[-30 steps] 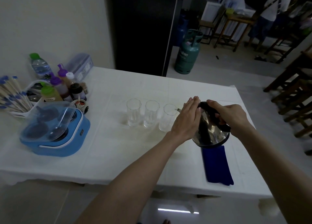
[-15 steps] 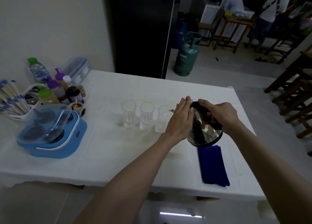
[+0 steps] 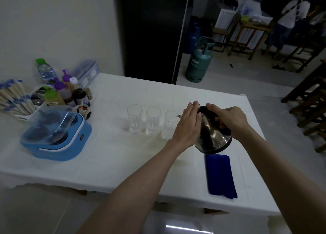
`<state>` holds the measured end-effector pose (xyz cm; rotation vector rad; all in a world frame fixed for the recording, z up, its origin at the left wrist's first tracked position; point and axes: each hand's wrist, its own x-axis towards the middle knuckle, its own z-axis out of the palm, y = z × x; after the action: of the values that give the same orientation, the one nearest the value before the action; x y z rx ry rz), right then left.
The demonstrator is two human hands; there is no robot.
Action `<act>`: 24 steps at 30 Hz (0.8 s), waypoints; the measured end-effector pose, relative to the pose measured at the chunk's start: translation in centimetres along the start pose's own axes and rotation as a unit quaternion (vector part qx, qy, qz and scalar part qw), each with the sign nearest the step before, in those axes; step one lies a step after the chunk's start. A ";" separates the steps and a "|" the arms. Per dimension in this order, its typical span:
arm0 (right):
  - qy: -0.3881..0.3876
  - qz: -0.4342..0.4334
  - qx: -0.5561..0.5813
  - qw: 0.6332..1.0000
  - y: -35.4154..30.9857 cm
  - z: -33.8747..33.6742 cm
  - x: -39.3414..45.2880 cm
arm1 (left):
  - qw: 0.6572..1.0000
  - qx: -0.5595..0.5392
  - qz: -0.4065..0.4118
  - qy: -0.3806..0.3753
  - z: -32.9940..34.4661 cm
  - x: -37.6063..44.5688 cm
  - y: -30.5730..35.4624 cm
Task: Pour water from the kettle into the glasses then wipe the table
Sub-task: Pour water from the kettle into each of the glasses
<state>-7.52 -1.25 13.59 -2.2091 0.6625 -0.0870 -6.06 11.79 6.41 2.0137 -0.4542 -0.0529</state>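
Note:
A shiny steel kettle (image 3: pixel 212 136) with a black handle is tilted left above the white table (image 3: pixel 114 163). My right hand (image 3: pixel 227 118) grips its handle. My left hand (image 3: pixel 187 126) lies flat against the kettle's left side and lid, fingers together. The spout tip reaches the rim of the right glass (image 3: pixel 169 124). Two more clear glasses, the middle one (image 3: pixel 153 120) and the left one (image 3: pixel 135 119), stand in a row beside it. A folded blue cloth (image 3: pixel 220 175) lies on the table just in front of the kettle.
A blue appliance with a clear lid (image 3: pixel 54 138) sits at the left, with sauce bottles (image 3: pixel 70 94), a water bottle (image 3: pixel 45 69) and a holder of chopsticks (image 3: pixel 14 99) behind it. A green gas cylinder (image 3: pixel 200 60) stands on the floor beyond the table. Wooden chairs and a person are at the right.
The kettle has tipped a little more to the left, its spout now at the right glass's rim. Both hands stayed on it. The camera view shifted slightly.

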 end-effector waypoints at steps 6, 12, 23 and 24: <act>-0.005 -0.004 0.000 1.000 -0.2 -0.2 0.1 | 1.000 0.009 0.000 0.006 0.0 0.1 0.1; -0.001 -0.003 -0.001 1.000 -0.2 -0.2 0.4 | 1.000 0.012 0.000 0.007 -0.1 0.2 0.2; 0.003 -0.002 -0.005 1.000 -0.7 -0.1 0.5 | 1.000 0.008 -0.004 0.008 -0.5 0.3 0.4; 0.004 0.000 -0.005 1.000 -0.7 0.0 0.5 | 1.000 0.009 -0.004 0.007 -0.6 0.3 0.5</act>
<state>-6.78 -1.16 14.05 -2.2206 0.6680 -0.0930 -5.79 11.99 7.13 2.0328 -0.4386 -0.0395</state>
